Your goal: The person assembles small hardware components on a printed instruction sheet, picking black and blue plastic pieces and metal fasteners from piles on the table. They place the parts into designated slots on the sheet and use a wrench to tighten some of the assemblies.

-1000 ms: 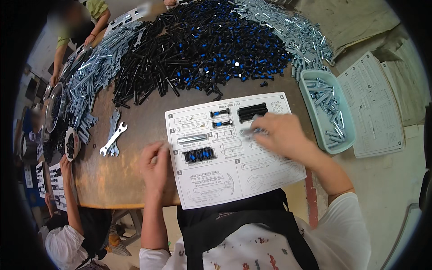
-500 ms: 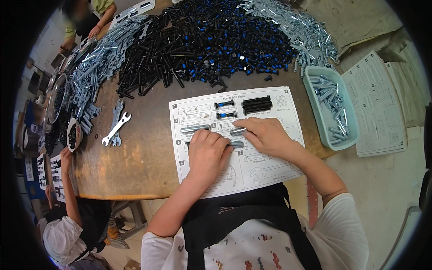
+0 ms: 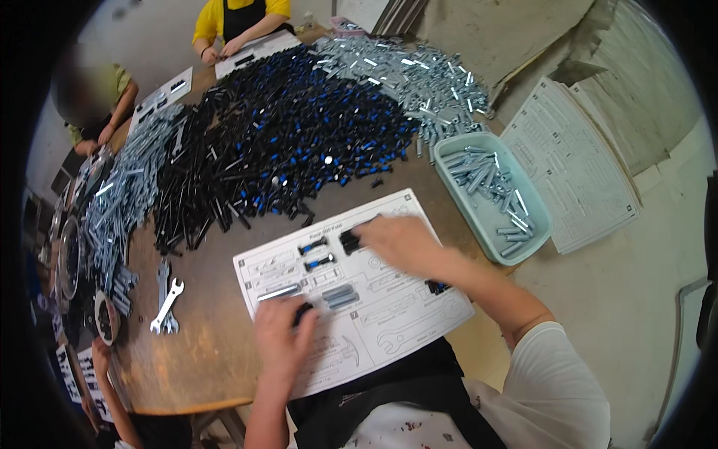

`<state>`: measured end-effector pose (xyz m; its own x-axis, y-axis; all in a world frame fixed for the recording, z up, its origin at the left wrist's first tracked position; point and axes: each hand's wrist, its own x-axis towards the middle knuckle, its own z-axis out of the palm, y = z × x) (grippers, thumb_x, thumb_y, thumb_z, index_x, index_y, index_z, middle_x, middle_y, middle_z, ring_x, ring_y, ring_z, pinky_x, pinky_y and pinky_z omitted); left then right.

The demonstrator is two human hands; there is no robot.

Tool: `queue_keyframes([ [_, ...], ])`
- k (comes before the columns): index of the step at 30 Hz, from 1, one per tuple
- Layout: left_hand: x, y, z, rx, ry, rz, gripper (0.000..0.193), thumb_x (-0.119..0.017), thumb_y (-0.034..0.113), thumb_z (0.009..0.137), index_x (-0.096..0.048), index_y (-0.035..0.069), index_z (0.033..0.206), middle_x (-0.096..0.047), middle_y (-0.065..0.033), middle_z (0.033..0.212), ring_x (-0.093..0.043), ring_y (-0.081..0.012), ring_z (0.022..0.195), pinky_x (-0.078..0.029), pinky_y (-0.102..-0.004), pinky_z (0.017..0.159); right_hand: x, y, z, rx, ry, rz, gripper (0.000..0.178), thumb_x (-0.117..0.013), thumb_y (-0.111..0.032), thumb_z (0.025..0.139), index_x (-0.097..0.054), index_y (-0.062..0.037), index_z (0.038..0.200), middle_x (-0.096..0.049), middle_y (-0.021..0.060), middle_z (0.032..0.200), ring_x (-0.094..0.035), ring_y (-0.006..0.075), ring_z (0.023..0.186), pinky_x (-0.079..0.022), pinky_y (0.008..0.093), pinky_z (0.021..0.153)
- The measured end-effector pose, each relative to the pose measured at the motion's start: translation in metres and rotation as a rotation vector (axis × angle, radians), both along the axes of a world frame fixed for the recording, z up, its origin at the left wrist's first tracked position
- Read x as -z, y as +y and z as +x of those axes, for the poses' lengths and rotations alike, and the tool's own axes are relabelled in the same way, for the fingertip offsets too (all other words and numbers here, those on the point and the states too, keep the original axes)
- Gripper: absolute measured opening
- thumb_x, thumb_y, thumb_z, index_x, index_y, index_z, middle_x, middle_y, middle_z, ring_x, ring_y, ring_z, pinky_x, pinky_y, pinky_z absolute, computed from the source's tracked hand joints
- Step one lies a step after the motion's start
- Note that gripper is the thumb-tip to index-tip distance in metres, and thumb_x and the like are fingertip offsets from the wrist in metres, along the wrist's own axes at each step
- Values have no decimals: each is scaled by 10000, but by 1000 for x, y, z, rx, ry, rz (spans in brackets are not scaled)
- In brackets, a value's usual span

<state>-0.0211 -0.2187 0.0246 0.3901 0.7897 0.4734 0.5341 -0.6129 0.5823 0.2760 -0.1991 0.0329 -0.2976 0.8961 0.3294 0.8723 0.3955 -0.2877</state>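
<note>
A white printed sheet lies on the round wooden table in front of me. My left hand rests on the sheet's lower left, its fingertips pinching a small black part. My right hand reaches to the sheet's top, fingers curled on a bundle of black parts. Two black-and-blue bolts, short silver sleeves and a silver rod lie on the sheet between my hands. Another dark piece shows beside my right forearm.
A big heap of black and blue parts covers the table's middle, with silver heaps behind and at the left. A teal tray with silver bolts and a stack of sheets sit right. Wrenches lie left. Other people work opposite.
My left hand has slid from the sheet's middle down to its lower left. My right hand has moved up to the black parts at the sheet's top. Silver pieces now lie uncovered.
</note>
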Motion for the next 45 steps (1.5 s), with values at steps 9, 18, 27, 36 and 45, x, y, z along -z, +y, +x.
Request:
queue_keyframes([
  [9, 69, 34, -110, -476, -106, -178, 183, -648, 145, 937, -687, -27, 890, -649, -106, 746, -580, -175, 685, -459, -316, 650, -1, 134, 155, 835, -575, -310, 371, -617, -414, 898, -720, -102, 1072, -722, 98, 1053, -659, 312, 1026, -381, 575, 959],
  [18, 76, 32, -108, -531, -197, -253, 180, -646, 137, 939, -685, -27, 875, -668, -98, 770, -597, -160, 717, -473, -299, 677, 26, 172, 135, 969, -643, -578, 482, -515, -237, 923, -514, -28, 1357, -693, 128, 1192, -669, 290, 1096, -286, 605, 1050],
  [27, 67, 33, -102, -550, -104, -213, 165, -655, 147, 929, -695, -2, 871, -666, -114, 761, -610, -197, 700, -479, -314, 669, 47, 166, 139, 937, -603, -401, 505, -545, -185, 893, -500, -23, 1369, -722, 96, 1077, -689, 266, 1001, -358, 581, 980],
  [36, 80, 37, -114, -555, -20, -215, 163, -667, 164, 915, -707, 7, 896, -688, -128, 801, -654, -232, 753, -492, -332, 696, 44, 157, 155, 885, -463, 12, 137, -640, -143, 815, -712, -111, 927, -711, 85, 909, -713, 276, 868, -500, 455, 742],
  [45, 49, 31, -95, -509, -500, -419, 190, -647, 163, 959, -687, -15, 906, -644, 0, 812, -571, -67, 752, -466, -242, 683, -21, -9, 28, -119, 6, -124, 297, -610, -111, 868, -643, -123, 1163, -626, 83, 936, -638, 293, 887, -513, 427, 772],
])
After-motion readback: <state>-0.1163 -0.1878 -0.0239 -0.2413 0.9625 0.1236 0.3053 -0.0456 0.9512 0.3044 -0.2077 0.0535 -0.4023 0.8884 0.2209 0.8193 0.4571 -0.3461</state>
